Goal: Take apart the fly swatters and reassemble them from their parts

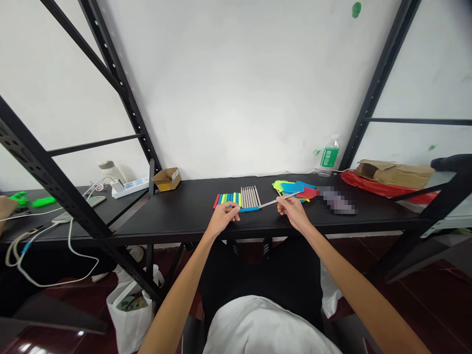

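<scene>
My left hand [224,216] is closed, its fingers pinched on a blue handle piece [249,209] lying along the near edge of a row of coloured handles [227,198] on the black table [177,216]. My right hand [291,208] is closed on a thin silver rod [277,200] that slants from its fingers toward the blue piece. A row of several silver rods [250,196] lies just behind the blue piece. A pile of flat coloured plastic heads [295,189], yellow, blue and red, sits just beyond my right hand.
A green-labelled water bottle [328,157] stands at the back right near a brown paper bag [394,173] on red plastic. A small cardboard box [167,179] and a power strip [130,187] sit at the back left. Black rack posts [121,93] frame the table. A white bag [130,309] is on the floor.
</scene>
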### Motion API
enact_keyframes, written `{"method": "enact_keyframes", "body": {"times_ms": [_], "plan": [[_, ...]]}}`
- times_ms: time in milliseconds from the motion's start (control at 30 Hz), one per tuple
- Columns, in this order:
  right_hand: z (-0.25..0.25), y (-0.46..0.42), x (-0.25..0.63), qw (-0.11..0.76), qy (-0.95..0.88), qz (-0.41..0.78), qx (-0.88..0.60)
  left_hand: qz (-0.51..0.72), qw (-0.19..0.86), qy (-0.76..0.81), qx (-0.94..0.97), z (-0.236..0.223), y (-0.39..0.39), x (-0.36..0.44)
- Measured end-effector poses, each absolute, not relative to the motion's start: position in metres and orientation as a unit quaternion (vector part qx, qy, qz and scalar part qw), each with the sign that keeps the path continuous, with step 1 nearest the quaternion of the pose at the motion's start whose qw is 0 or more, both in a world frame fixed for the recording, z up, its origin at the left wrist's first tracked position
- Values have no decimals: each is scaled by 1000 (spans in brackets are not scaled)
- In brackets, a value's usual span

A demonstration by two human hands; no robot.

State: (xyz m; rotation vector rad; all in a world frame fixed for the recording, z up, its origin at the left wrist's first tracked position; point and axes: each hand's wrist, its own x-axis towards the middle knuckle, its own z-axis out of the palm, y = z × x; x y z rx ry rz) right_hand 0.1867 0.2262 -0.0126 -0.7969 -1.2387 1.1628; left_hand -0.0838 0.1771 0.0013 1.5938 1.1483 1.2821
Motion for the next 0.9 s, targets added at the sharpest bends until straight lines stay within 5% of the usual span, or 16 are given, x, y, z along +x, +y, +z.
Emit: {"method": "enact_keyframes", "body": {"times_ms": [900], "plan": [[-15,226,188,581,-568,455,-364,507,377,457,626,0,178,-84]]}}
